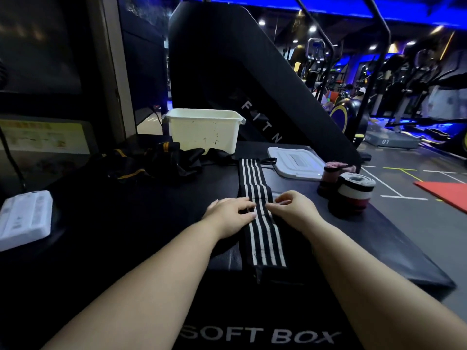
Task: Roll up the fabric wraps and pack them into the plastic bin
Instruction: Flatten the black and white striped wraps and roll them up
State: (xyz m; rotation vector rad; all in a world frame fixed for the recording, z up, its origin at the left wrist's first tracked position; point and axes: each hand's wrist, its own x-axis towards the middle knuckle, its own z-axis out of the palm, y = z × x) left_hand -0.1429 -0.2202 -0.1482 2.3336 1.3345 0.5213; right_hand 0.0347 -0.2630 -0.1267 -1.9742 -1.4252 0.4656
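Observation:
A black wrap with white stripes [260, 198] lies flat and lengthwise on the black soft box [156, 218], its near end hanging over the front edge. My left hand [231, 214] rests on the wrap's middle from the left with fingers stretched across the stripes. On the wrap's right edge at the same spot, my right hand [294, 210] pinches the fabric with curled fingers. The white plastic bin [202, 133] stands open at the back of the box. Its inside is hidden from here.
A pile of unrolled black wraps with orange stripes [151, 164] lies left of the bin. The bin's white lid [295, 162] lies at the right. Two rolled wraps, a pink one [331, 178] and a white, black and red one [353, 197], stand near the right edge. A white device [25, 217] sits far left.

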